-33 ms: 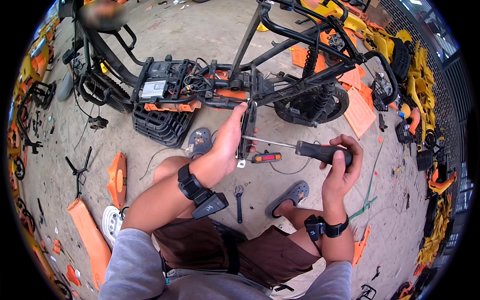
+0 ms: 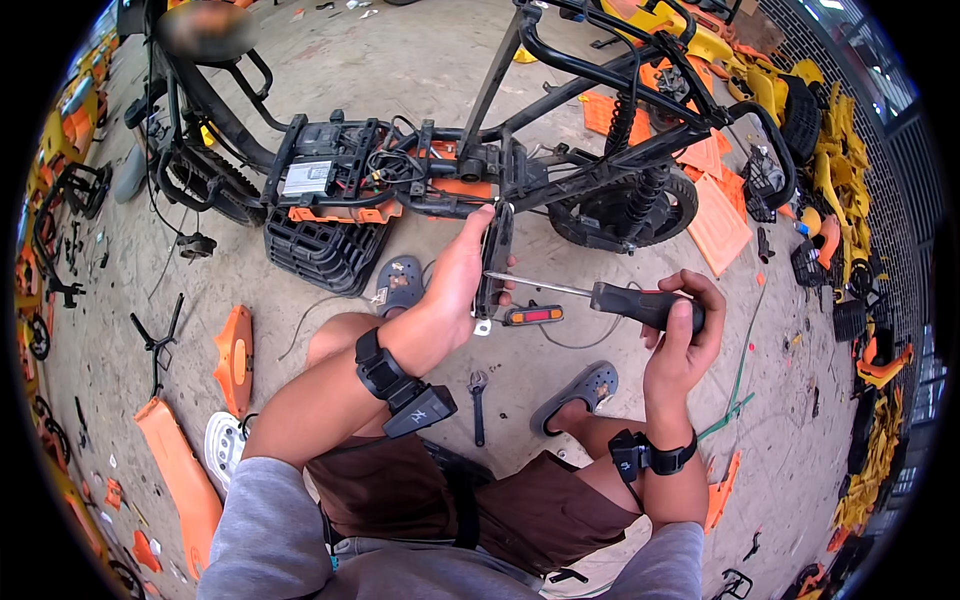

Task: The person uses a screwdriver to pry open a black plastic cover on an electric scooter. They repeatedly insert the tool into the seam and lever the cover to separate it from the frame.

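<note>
My left hand (image 2: 460, 275) is wrapped around a narrow black bar-shaped part (image 2: 494, 262), held upright in front of the stripped-down electric scooter frame (image 2: 560, 110). In my right hand (image 2: 685, 345) is a screwdriver (image 2: 645, 303) with a black handle, gripped around its rear end by the fingers and thumb. Its bare metal shaft points left, and the tip meets the side of the black part. Whether the tip sits in a screw is too small to tell. Just below the part, a red and orange tail light (image 2: 534, 316) appears near the floor.
An adjustable wrench (image 2: 478, 408) lies on the concrete between my feet. The scooter's rear wheel (image 2: 625, 208) and a black crate (image 2: 325, 255) stand ahead. Orange panels (image 2: 180, 480) lie at left, more panels (image 2: 718, 222) at right. Yellow body parts (image 2: 840, 180) pile along the right wall.
</note>
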Motion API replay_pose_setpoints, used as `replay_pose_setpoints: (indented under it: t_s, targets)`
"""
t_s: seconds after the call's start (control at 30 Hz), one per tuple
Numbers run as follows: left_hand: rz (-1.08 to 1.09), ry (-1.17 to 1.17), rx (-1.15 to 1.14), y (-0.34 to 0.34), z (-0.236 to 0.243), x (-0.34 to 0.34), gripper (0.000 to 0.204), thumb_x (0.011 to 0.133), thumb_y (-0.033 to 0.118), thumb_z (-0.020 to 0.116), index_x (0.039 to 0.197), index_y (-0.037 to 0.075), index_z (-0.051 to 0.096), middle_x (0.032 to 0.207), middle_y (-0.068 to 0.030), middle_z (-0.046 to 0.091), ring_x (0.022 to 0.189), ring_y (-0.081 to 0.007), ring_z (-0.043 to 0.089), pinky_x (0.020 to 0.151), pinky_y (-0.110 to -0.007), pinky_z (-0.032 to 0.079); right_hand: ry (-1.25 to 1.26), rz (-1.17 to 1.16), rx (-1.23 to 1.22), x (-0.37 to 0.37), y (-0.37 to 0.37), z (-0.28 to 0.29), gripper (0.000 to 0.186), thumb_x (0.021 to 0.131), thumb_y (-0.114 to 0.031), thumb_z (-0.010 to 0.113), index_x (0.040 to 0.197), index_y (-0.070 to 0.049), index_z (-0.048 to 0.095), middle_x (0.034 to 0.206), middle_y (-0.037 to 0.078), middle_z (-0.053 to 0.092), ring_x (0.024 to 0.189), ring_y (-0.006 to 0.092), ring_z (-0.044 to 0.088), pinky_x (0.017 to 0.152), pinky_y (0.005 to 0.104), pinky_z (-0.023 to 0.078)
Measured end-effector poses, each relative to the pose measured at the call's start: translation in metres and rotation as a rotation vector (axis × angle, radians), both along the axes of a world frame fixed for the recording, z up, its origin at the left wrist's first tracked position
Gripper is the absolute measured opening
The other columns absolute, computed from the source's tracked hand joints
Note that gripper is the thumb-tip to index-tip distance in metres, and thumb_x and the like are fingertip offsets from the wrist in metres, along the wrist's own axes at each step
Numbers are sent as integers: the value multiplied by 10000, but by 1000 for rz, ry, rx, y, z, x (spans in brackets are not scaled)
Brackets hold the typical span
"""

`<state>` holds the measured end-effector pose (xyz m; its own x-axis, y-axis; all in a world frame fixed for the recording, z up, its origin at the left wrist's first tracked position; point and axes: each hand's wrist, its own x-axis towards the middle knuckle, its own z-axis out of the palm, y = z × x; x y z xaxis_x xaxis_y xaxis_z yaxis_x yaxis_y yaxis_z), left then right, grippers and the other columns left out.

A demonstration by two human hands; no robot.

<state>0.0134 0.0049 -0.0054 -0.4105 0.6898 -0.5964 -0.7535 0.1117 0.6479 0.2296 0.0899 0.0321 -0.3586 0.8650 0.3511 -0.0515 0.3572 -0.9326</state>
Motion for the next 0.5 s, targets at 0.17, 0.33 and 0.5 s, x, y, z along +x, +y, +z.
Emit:
replay_pose_setpoints:
  t_s: [0.17,0.33,0.5]
  targets:
    - [-4,-12,12,1,0,0,524,906,580,545,1006,66,570,819,-85,583,606,-176,567,483,-321,463,-3,-7,297,-3,6,-4,327,926,-102,561,1231,4,511,1065,126,623,771,97,560,665,219,464]
    - [8,-19,14,0,0,-1,504,913,568,540,1010,74,565,818,-86,581,605,-175,565,480,-321,461,19,38,376,-5,10,-3,279,950,-106,539,1214,-16,526,1033,94,639,644,38,517,515,171,406]
    - [-16,-20,28,0,-1,-1,482,920,561,534,1012,89,563,803,-76,582,594,-174,565,478,-318,460,0,-31,139,-4,-3,4,274,946,-106,542,1203,-10,539,1041,91,629,646,38,505,526,172,406]
